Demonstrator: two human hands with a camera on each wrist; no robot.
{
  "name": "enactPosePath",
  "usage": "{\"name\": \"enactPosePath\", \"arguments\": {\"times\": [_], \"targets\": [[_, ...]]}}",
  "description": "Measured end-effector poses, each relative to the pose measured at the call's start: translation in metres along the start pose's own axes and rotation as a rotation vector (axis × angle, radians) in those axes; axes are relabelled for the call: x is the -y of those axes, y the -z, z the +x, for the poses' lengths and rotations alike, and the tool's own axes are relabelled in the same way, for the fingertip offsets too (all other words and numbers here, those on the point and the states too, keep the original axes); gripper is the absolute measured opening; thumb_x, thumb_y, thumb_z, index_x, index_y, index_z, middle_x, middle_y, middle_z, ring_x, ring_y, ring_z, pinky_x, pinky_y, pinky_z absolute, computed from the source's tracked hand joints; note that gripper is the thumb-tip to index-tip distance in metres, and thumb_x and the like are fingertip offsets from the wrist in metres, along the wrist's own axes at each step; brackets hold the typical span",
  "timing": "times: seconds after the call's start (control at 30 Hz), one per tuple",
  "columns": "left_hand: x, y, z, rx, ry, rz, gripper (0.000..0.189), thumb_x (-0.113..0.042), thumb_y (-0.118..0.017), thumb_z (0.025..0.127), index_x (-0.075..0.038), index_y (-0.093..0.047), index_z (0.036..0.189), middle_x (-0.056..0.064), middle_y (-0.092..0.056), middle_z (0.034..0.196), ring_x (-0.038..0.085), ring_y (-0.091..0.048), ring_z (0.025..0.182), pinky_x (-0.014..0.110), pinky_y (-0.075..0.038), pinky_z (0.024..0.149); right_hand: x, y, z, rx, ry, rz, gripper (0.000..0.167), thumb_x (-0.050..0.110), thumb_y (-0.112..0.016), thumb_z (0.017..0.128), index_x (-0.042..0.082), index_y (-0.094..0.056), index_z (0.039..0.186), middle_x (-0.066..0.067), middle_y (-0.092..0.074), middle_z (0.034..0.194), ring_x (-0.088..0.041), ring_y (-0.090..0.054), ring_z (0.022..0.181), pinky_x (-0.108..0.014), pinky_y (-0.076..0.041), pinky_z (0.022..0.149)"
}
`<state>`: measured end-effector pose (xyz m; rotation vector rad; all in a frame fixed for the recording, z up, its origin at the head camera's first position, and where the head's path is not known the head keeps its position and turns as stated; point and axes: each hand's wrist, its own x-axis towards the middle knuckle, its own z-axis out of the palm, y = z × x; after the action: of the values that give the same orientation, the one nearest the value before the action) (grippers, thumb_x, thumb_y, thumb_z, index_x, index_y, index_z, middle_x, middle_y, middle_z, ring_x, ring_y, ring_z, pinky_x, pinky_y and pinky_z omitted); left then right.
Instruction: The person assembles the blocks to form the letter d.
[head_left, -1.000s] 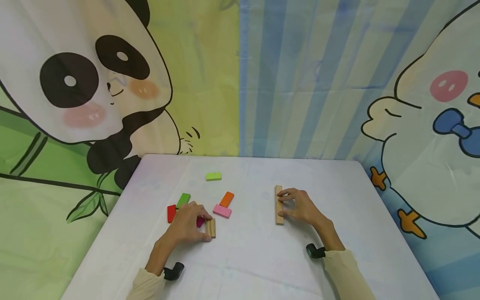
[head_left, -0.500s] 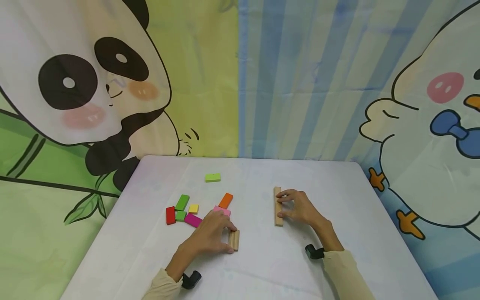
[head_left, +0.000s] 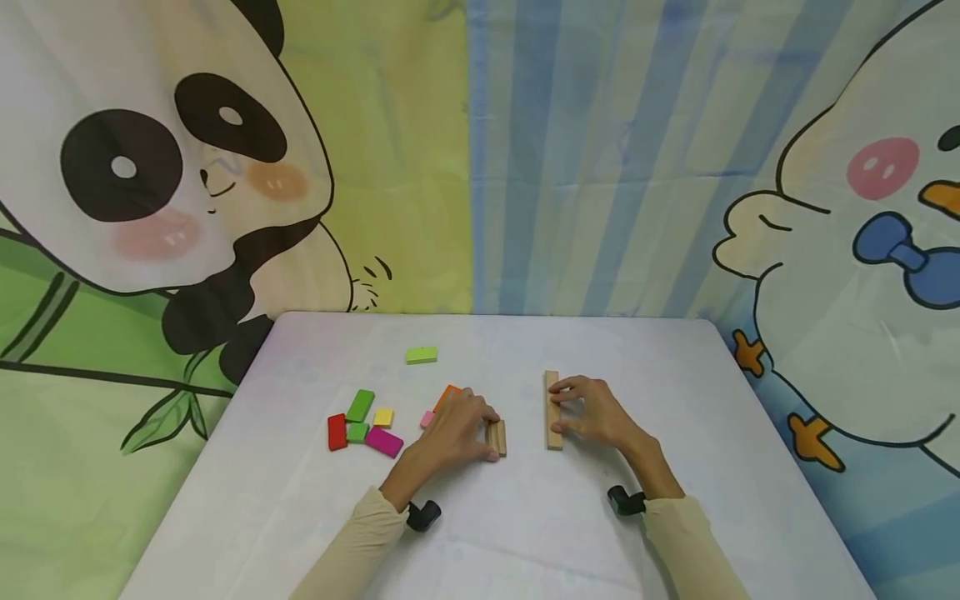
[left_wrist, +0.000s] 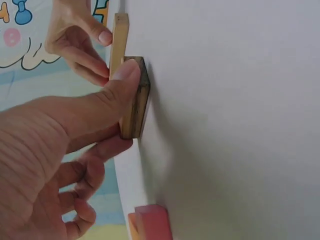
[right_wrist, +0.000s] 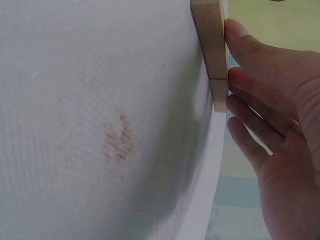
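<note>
Short wooden piece (head_left: 501, 438) left of two end-to-end wooden blocks (head_left: 553, 417)

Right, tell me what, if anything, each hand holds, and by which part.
The left hand pinches an unpainted wooden block by its opposite ends. The right hand seems to grip nothing, merely touching one side of the end-to-end wooden blocks.

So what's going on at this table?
A person is handling plain wooden blocks with both hands. The left hand pinches a short wooden piece, while the right hand's fingertips touch the side of a longer wooden row. A gap separates the two. Coloured blocks lie on the white table, left of that row.
</note>
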<state>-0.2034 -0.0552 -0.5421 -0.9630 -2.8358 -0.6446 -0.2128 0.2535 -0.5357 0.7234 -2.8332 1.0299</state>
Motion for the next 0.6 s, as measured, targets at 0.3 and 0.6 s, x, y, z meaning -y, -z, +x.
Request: {"name": "enactPosePath", "arguments": {"times": [0.3, 0.6], "targets": [[0.000, 0.004, 0.048, 0.022, 0.059, 0.094, 0.059, -0.045, -0.105, 0.069, -0.018, -0.085, 0.117, -0.004, -0.084, 0.110, 0.018, -0.056, 0.088, 0.036, -0.034, 0.081, -0.001, 0.002, 0.001, 0.001, 0.028, 0.013, 0.049, 0.012, -0.099, 0.080, -0.005, -0.080, 0.122, -0.016, -0.077, 0.133, -0.044, -0.067, 0.132, -0.065, -0.048, 0.115], [0.013, -0.002, 0.083, 0.029, 0.142, -0.002, 0.060, -0.041, -0.103, 0.074, -0.011, -0.081, 0.122, 0.002, -0.079, 0.108, 0.018, -0.056, 0.090, 0.037, -0.040, 0.083, -0.002, 0.003, 0.001, 0.011, 0.000, 0.011, 0.048, 0.013, -0.098, 0.080, -0.004, -0.080, 0.122, -0.014, -0.077, 0.134, -0.042, -0.066, 0.134, -0.064, -0.048, 0.117]]}}
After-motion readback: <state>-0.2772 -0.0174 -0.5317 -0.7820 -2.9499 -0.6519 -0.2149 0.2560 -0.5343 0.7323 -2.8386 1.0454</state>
